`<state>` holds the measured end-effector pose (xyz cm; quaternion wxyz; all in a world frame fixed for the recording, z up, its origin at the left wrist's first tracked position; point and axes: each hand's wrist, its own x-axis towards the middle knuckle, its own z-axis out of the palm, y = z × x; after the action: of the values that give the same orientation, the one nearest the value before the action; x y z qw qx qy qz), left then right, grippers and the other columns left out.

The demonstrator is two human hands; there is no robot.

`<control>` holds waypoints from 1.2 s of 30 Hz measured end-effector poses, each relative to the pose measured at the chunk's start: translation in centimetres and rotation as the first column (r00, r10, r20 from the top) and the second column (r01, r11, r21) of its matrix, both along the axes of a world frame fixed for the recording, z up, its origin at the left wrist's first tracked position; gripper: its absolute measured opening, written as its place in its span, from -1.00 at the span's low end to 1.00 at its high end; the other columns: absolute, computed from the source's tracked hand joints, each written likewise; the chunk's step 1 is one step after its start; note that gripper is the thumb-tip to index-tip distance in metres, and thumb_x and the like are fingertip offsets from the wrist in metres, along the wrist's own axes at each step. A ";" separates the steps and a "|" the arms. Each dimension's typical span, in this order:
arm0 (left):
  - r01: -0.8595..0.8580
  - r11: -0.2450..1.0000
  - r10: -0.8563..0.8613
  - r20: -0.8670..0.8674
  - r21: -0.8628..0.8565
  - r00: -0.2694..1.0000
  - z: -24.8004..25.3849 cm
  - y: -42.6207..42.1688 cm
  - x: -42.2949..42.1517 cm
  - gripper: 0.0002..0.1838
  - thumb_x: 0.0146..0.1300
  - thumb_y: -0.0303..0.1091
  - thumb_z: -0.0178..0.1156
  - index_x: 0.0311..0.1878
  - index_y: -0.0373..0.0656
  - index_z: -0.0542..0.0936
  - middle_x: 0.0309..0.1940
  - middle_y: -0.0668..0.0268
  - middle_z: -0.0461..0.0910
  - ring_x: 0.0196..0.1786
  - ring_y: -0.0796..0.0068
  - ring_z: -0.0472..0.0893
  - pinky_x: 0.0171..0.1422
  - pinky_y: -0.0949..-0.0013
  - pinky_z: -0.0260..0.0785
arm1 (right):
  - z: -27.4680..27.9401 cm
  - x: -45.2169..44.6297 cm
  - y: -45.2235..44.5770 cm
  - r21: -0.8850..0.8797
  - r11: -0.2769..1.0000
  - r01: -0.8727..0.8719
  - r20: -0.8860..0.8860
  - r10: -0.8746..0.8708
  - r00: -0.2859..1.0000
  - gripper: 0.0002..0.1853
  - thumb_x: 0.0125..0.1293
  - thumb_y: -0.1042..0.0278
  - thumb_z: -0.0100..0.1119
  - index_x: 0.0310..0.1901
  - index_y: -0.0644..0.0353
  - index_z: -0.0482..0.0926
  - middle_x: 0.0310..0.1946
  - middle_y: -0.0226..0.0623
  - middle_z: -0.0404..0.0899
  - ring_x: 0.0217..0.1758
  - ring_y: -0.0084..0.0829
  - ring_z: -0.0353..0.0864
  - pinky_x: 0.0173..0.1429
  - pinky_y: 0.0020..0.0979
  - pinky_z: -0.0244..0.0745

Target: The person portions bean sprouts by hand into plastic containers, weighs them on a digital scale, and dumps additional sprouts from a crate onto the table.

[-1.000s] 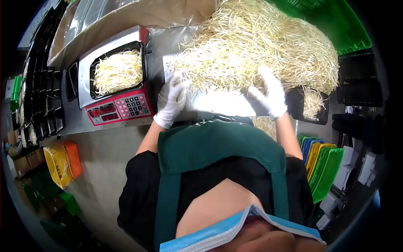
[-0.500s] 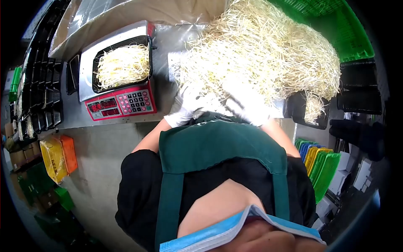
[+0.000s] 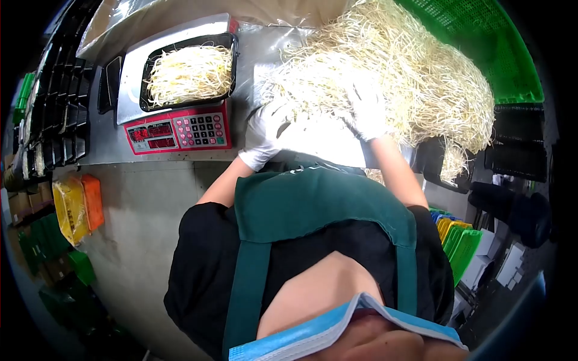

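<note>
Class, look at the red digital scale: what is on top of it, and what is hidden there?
On the scale's silver platform sits a black tray heaped with bean sprouts. The tray's inside bottom, and the platform beneath it, are covered.

cream sprouts [image 3: 394, 75], white gloves [image 3: 262, 135], black tray [image 3: 233, 63]

A person's white-gloved hands reach past the near edge of the table [image 3: 256, 45], apart from each other. The left hand [image 3: 264, 137] sits close to that edge, angled inward, its fingers loosely curved. The right hand [image 3: 366, 111] extends farther in, fingers pointing away from the body toward the table's far edge. The bare left forearm [image 3: 224, 182] and right forearm [image 3: 397, 171] slant forward and inward, converging toward the wrists, with both elbows bent.
</note>
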<state>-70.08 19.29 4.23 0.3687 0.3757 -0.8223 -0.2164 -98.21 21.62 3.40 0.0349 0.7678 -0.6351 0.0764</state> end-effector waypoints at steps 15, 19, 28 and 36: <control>0.136 0.989 -0.120 0.233 -0.053 0.965 -2.6 -4.0 -4.2 -0.05 0.13 0.16 0.23 0.47 -0.24 0.18 0.44 -0.12 0.11 0.49 -0.12 0.07 0.56 -0.11 -0.23 | 3.9 3.7 -2.2 -0.028 0.994 -0.105 0.254 0.109 0.961 -0.17 0.09 -0.06 0.32 0.33 0.24 0.32 0.02 0.05 0.55 -0.01 0.01 0.56 0.14 -0.12 0.45; 0.310 0.950 -0.270 0.409 -0.034 0.872 -2.0 -3.2 -1.5 0.01 0.11 0.25 0.17 0.48 -0.26 0.15 0.47 -0.12 0.04 0.53 -0.08 0.03 0.60 -0.05 -0.28 | 3.7 2.9 0.1 0.007 0.994 -0.106 0.121 0.104 0.987 -0.12 0.04 -0.03 0.38 0.32 0.30 0.28 -0.04 0.05 0.54 -0.04 0.04 0.52 0.09 -0.08 0.44; 0.264 0.959 -0.221 0.308 -0.106 0.925 -2.1 -5.3 -3.0 0.09 0.03 0.25 0.23 0.47 -0.31 0.11 0.44 -0.10 0.12 0.50 -0.11 0.08 0.56 -0.03 -0.13 | 5.6 4.6 -2.4 0.461 0.876 0.142 -0.055 -0.132 0.990 0.07 -0.09 -0.13 0.44 0.39 0.31 0.18 0.01 0.08 0.57 0.04 0.02 0.57 0.12 -0.13 0.48; 0.165 0.981 -0.174 0.086 0.100 0.981 -1.3 -1.1 -1.7 -0.17 0.16 0.10 0.20 0.38 -0.25 0.30 0.30 -0.06 0.33 0.36 -0.06 0.29 0.47 0.00 0.06 | 5.7 5.0 -4.6 0.463 0.883 0.077 0.046 -0.111 0.993 0.05 -0.08 -0.13 0.39 0.39 0.34 0.19 0.24 0.13 0.42 0.24 0.00 0.46 0.35 -0.11 0.33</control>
<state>-71.76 18.17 2.94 0.2918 0.3306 -0.8570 -0.2668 -93.16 17.00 9.09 -0.1668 0.7193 -0.6724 -0.0508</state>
